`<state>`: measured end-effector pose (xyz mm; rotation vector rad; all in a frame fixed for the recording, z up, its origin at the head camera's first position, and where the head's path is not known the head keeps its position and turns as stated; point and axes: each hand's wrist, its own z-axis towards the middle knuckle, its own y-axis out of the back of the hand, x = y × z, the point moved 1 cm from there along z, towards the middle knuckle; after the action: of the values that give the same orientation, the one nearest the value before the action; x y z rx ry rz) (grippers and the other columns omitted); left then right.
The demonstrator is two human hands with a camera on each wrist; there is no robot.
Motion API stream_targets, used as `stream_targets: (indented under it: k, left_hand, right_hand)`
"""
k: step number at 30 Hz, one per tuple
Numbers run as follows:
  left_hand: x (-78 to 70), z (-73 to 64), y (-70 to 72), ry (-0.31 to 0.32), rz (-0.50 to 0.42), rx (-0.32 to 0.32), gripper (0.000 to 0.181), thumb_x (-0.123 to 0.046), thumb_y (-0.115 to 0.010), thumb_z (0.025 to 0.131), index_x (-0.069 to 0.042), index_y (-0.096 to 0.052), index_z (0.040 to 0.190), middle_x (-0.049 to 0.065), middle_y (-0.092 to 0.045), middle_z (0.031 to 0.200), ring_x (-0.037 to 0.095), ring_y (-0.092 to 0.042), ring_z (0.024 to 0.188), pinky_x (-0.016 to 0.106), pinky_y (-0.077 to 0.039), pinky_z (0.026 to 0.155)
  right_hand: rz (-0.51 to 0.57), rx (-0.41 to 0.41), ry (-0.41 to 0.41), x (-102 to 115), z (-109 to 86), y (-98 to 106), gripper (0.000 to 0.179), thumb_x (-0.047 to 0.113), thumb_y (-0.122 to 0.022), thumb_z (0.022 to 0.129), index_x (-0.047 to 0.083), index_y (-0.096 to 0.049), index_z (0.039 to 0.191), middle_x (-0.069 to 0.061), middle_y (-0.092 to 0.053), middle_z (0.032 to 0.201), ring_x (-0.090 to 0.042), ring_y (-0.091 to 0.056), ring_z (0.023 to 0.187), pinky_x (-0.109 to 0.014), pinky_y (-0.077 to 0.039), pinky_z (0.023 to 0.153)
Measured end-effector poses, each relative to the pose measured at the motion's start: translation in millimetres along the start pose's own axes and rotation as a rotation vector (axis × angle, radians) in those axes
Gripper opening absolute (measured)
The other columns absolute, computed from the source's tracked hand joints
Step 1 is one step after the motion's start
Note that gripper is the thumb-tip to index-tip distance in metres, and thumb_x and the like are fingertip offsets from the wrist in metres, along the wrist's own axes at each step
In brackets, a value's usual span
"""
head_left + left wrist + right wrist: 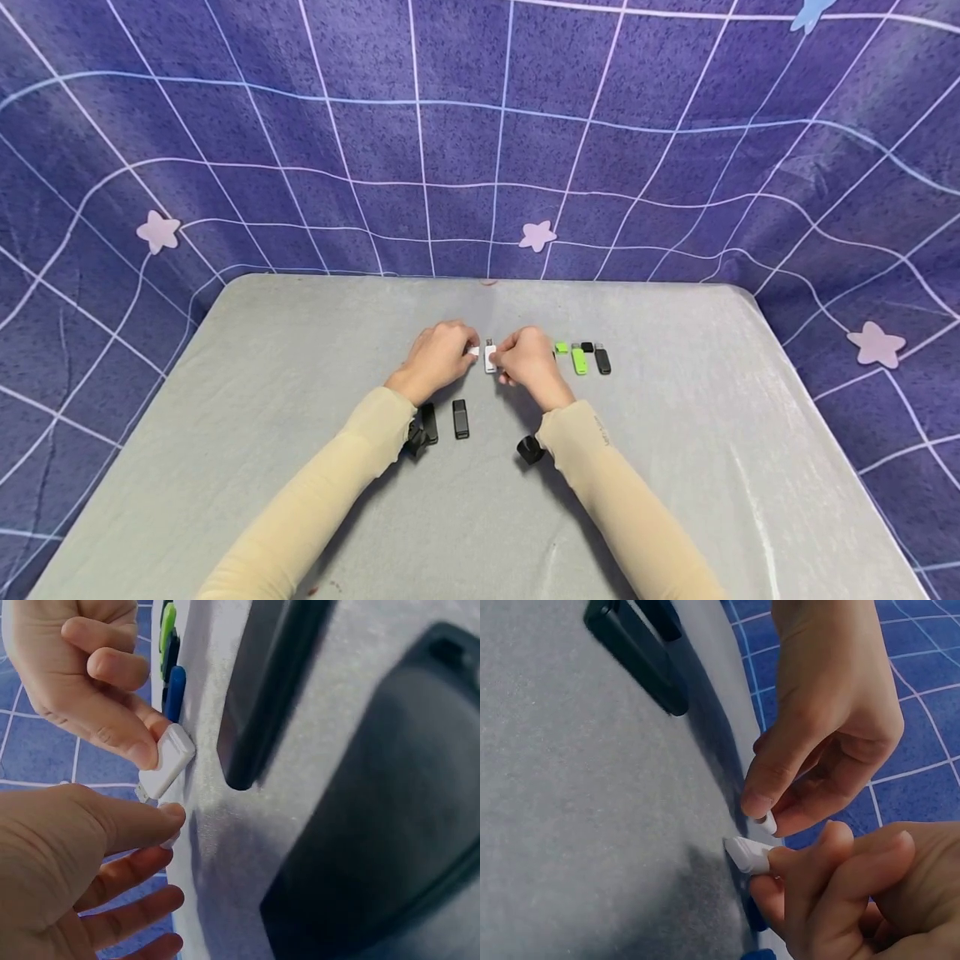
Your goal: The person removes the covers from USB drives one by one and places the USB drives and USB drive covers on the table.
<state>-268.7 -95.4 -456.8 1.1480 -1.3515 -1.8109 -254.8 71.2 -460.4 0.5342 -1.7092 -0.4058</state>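
Note:
Between thumb and fingers, my right hand (529,358) pinches a white USB stick (490,359), its metal plug bare and pointing away from me in the head view. My left hand (442,350) pinches a small white cap (474,351) just left of the stick. Cap and stick are a short gap apart. In the left wrist view the white stick (171,761) shows its plug, while fingertips mostly cover the cap. From the right wrist view, the cap (768,823) sits close to the stick (748,855).
Right of my hands lie an uncapped green USB stick (579,361), a black one (603,361), a green cap (561,347) and a black cap (587,347). A blue stick (175,694) shows beside them. Nearer me lie black sticks (461,419) on the grey tabletop (300,375).

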Motion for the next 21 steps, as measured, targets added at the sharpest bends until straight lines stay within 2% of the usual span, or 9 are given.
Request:
stream_targets:
  k: [11,21]
  left_hand:
    - [5.2,4.7,-6.7,0.023,0.021,0.017,0.007,-0.018,-0.076,0.092,-0.013,-0.077,0.097,0.005,-0.073,0.098,0.024,-0.07,0.093,0.047,-0.057,0.079]
    - [4.4,8.9,-9.2,0.042,0.005,0.015,0.014,-0.015,-0.074,0.092,-0.01,-0.078,0.105,0.009,-0.074,0.105,0.028,-0.071,0.1,0.047,-0.058,0.083]
  right_hand:
    - [-0.003,-0.02,-0.044,0.3,1.6,-5.7,0.007,0.003,-0.076,0.09,-0.003,-0.076,0.087,-0.009,-0.068,0.057,-0.009,-0.057,0.037,-0.024,-0.051,0.041]
    - [-0.024,-0.044,-0.047,-2.6,4.9,-10.3,0.007,0.004,-0.077,0.09,0.0,-0.076,0.085,-0.01,-0.071,0.06,-0.01,-0.059,0.038,-0.025,-0.052,0.041]
